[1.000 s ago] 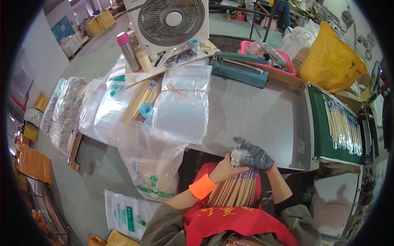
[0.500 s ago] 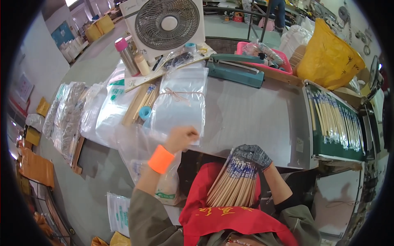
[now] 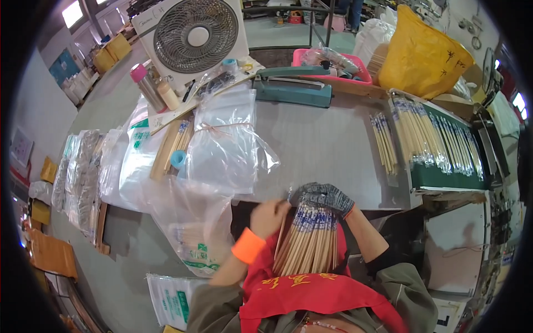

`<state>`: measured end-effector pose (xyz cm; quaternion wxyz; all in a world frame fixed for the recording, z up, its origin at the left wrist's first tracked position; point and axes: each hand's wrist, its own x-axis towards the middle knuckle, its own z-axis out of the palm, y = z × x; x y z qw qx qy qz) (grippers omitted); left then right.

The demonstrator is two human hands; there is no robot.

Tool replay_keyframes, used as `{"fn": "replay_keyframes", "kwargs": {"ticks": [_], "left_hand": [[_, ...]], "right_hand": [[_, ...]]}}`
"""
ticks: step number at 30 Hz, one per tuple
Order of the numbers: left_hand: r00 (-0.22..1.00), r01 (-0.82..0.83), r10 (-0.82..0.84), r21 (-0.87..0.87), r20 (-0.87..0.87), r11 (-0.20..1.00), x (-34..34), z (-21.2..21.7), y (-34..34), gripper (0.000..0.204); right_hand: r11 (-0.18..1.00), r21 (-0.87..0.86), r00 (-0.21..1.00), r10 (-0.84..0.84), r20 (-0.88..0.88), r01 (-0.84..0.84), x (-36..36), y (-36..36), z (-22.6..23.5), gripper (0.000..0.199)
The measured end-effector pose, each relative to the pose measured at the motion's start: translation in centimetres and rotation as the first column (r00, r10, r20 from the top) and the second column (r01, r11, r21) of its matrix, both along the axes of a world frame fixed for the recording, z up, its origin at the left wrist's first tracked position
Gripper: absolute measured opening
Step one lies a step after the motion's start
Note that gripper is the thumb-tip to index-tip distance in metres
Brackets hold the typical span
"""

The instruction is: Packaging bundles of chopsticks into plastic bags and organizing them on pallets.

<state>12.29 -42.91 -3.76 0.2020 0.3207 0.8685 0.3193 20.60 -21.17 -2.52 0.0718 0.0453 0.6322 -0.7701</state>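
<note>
Against the red apron (image 3: 316, 295), the stick bundle (image 3: 307, 244) is clasped near its patterned upper ends, probably best for such light, stiff, slippery-wrapped sticks, by the right hand's (image 3: 325, 198) curled fingers; the blurred left hand's (image 3: 268, 216) grip cannot be told.

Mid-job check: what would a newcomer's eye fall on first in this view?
Likely the fanned bundle of blue-ended wooden sticks, front and centre, gripped near the blue ends by the gloved right hand. Next, the orange wristband just behind the left hand, the big yellow bag at upper right and the white fan at upper left.
</note>
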Motion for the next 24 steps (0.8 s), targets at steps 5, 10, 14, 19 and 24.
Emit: {"fn": "replay_keyframes", "kwargs": {"ticks": [5, 10, 14, 19, 24], "left_hand": [[0.919, -0.267, -0.045, 0.704, 0.391, 0.658, 8.0, -3.9, 1.3, 0.047], [0.991, -0.130, 0.136, 0.186, -0.018, 0.974, -2.8, 1.8, -2.3, 0.018], [0.657, 0.008, 0.153, 0.210, -0.738, 0.978, -12.5, 0.1, -4.1, 0.014], [0.951, 0.122, -0.072, 0.149, -0.299, 0.981, -13.2, 0.6, -0.6, 0.018], [0.975, 0.193, -0.160, 0.242, -0.153, 0.951, -5.2, -2.0, 4.4, 0.019]], "right_hand": [[0.996, -0.045, 0.996, 0.078, -0.051, -0.080, -0.4, -1.1, 1.2, 0.030], [0.991, 0.021, 0.988, 0.136, -0.080, -0.134, 0.4, 1.0, 0.1, 0.028], [0.988, 0.049, 0.988, 0.151, -0.029, -0.149, -0.3, 0.5, -0.1, 0.026], [0.993, 0.018, 0.989, 0.121, -0.088, -0.120, 1.0, 1.7, -0.5, 0.027], [0.916, 0.374, 0.861, 0.303, -0.408, -0.145, 0.5, 1.1, -0.5, 0.028]]}}
